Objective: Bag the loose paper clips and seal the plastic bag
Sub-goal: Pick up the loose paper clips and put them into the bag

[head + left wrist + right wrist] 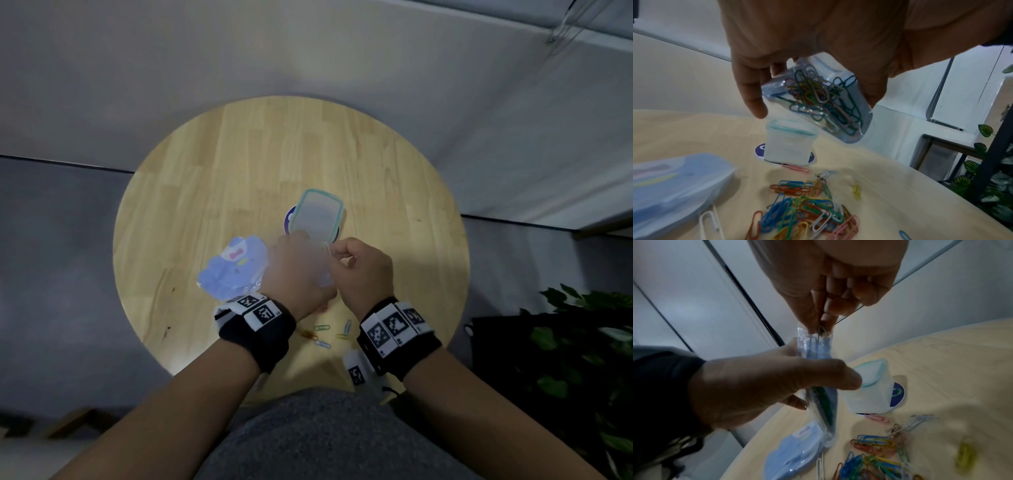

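On the left of the round wooden table (239, 164) lies a pale blue packet (234, 270) in clear wrap, flat on the wood. Just right of it my left hand (294, 274) is lifted off the table, thumb on one side and fingers curled round the other side of the plastic bag (818, 97), gripping its middle. The bag is clear, and a tangle of green, pink and yellow clips fills its lower part. My right hand (363, 270) sits against the bag's mouth, thumb and forefinger pinched tight on a few paper clips (821, 332) that are partly inside the opening; the other fingers are folded into the palm. Beyond both hands, near the table's middle, stands a small translucent container (317, 214) with a teal-rimmed lid, closed, on a round blue-and-white sticker (759, 149); I cannot tell what is inside it. The loose paper clips (797, 211), many colours, lie heaped on the near edge below my wrists, with one yellow clip (856, 191) apart to the right.
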Demonstrator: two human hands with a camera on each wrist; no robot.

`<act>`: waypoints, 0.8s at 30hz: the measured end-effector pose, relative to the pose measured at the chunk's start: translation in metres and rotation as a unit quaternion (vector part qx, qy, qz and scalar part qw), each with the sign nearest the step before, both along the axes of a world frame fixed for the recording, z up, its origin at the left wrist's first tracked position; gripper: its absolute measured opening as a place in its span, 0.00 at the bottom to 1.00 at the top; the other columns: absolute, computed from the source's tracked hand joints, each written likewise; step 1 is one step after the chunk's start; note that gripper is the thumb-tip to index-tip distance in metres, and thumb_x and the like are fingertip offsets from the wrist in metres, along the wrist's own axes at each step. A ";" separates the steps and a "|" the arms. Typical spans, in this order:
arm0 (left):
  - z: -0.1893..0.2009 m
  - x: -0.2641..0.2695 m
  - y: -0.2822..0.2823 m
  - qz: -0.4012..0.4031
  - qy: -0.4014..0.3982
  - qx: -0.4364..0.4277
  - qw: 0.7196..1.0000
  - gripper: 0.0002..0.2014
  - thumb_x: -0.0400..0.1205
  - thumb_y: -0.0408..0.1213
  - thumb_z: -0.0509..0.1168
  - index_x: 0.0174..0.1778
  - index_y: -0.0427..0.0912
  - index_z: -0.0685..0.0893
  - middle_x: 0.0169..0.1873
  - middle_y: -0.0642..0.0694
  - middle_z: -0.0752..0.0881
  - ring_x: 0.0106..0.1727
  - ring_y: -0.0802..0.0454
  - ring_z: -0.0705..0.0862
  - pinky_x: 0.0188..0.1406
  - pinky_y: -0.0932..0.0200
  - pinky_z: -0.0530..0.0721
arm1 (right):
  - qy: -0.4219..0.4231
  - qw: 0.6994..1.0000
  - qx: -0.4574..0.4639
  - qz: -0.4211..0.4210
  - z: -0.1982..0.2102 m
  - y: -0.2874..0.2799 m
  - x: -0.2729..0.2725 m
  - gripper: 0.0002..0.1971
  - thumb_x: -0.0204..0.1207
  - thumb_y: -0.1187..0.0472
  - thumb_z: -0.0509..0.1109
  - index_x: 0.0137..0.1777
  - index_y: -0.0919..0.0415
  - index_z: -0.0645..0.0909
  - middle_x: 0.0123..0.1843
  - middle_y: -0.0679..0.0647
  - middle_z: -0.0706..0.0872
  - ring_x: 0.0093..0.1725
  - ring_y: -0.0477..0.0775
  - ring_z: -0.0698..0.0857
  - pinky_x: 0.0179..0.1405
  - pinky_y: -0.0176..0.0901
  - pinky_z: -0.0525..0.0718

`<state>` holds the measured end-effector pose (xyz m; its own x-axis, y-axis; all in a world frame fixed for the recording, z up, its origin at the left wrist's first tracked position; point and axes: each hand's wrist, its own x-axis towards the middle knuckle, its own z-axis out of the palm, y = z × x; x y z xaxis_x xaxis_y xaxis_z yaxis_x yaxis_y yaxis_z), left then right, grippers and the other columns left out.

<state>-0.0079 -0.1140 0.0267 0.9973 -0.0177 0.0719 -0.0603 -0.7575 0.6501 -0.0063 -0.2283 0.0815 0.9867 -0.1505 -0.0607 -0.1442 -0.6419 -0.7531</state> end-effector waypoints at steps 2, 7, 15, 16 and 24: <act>0.000 0.001 0.001 -0.001 -0.003 -0.002 1.000 0.32 0.64 0.51 0.61 0.61 0.36 0.71 0.48 0.40 0.76 0.48 0.39 0.74 0.45 0.52 0.73 | 0.022 1.000 -0.006 0.022 0.002 -0.002 -0.002 0.07 0.70 0.59 0.74 0.47 0.56 0.89 0.42 0.50 0.92 0.38 0.45 0.86 0.45 0.40 0.84; -0.004 -0.003 0.001 -0.025 -0.013 -0.008 1.000 0.37 0.61 0.48 0.73 0.63 0.41 0.65 0.51 0.38 0.75 0.51 0.39 0.73 0.49 0.52 0.71 | 0.103 0.993 0.015 0.058 0.010 -0.006 0.004 0.15 0.67 0.56 0.76 0.54 0.56 0.88 0.46 0.51 0.92 0.47 0.47 0.88 0.53 0.39 0.84; -0.005 -0.004 0.016 -0.014 0.020 0.002 1.000 0.41 0.60 0.58 0.63 0.63 0.31 0.72 0.50 0.37 0.75 0.51 0.40 0.72 0.50 0.52 0.68 | 0.100 0.995 -0.008 0.011 -0.025 -0.048 -0.007 0.08 0.67 0.58 0.77 0.41 0.59 0.82 0.35 0.51 0.84 0.36 0.49 0.81 0.35 0.36 0.75; -0.006 -0.006 0.021 -0.008 0.029 0.002 1.000 0.42 0.59 0.59 0.61 0.63 0.31 0.72 0.50 0.37 0.75 0.51 0.39 0.72 0.50 0.50 0.70 | 0.171 0.983 -0.053 0.033 -0.036 -0.056 -0.014 0.12 0.66 0.55 0.78 0.44 0.59 0.80 0.37 0.52 0.83 0.37 0.52 0.81 0.36 0.39 0.76; -0.019 -0.027 0.051 0.006 0.102 0.050 0.994 0.46 0.56 0.63 0.61 0.65 0.33 0.71 0.52 0.37 0.75 0.53 0.37 0.72 0.52 0.43 0.75 | 0.355 0.901 -0.182 0.172 -0.093 -0.048 -0.057 0.35 0.57 0.46 0.82 0.59 0.63 0.72 0.60 0.59 0.77 0.58 0.61 0.80 0.49 0.45 0.76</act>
<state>-0.0346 -0.0631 0.0079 0.9912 -0.0025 -0.1325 0.0742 -0.8184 0.5699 -0.0636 -0.2760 -0.0114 0.7104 0.0197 -0.7036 -0.2523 -0.9260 -0.2807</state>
